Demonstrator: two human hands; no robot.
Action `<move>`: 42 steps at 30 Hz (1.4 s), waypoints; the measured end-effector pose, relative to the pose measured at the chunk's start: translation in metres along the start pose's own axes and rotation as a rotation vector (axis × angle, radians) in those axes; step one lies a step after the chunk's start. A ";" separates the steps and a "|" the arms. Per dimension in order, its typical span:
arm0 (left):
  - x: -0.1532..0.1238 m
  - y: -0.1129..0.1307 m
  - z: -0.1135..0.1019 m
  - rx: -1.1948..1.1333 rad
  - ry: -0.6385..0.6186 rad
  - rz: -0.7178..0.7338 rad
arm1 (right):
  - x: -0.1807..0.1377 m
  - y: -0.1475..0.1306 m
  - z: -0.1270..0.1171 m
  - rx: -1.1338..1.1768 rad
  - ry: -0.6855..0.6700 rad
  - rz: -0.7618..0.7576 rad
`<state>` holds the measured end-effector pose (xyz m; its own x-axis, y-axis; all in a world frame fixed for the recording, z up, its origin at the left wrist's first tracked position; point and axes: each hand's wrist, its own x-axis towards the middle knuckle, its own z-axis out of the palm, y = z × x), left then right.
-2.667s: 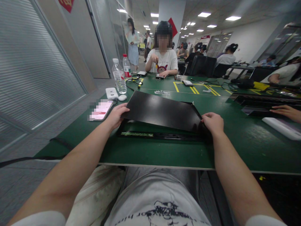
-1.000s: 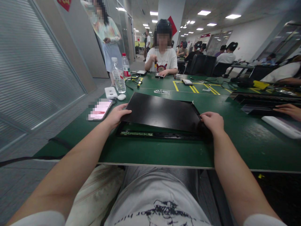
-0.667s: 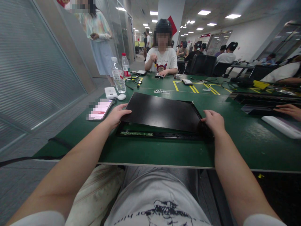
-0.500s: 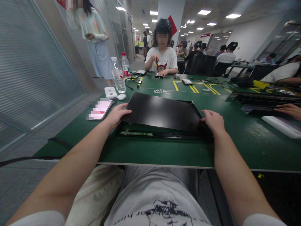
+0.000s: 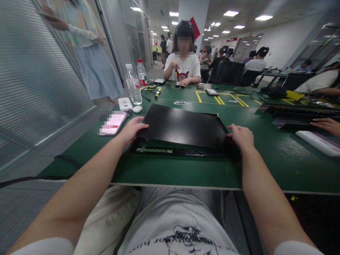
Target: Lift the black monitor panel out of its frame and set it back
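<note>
A glossy black display panel [image 5: 183,124] lies tilted over a shallow black frame [image 5: 202,153], its near edge raised off the frame's front strip. A narrow green circuit board [image 5: 154,150] shows in that strip. My left hand [image 5: 134,129] is closed on the panel's left edge, thumb on top and fingers underneath, partly hidden. At the right side my right hand [image 5: 242,137] is closed around the frame's edge beside the panel's corner. Its lower fingers are hidden, and I cannot tell whether they also touch the panel.
On the green table [image 5: 180,173], a phone [image 5: 114,124], a white power bank [image 5: 124,104], a white case [image 5: 137,109] and two bottles [image 5: 133,85] stand left. Metal strips [image 5: 182,103] lie beyond the panel. A co-worker's hand [image 5: 328,124] is right, near a white bar [image 5: 318,142].
My hands, the panel and the frame have hardly moved. A standing person at the left has come closer, further to the left in view.
</note>
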<state>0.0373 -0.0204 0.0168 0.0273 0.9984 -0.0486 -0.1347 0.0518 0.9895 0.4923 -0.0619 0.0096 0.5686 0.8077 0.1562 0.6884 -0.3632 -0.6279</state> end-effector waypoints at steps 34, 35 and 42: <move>-0.002 0.006 0.006 -0.008 0.012 -0.062 | 0.008 0.010 0.012 0.045 -0.010 -0.016; -0.002 0.005 0.005 -0.007 0.011 -0.069 | 0.010 0.011 0.012 0.085 -0.014 0.006; 0.002 0.001 0.001 -0.003 0.008 -0.088 | 0.014 0.019 0.015 0.237 -0.018 0.071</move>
<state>0.0385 -0.0181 0.0181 0.0309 0.9901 -0.1367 -0.1354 0.1397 0.9809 0.5069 -0.0507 -0.0114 0.6023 0.7928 0.0932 0.5212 -0.3022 -0.7982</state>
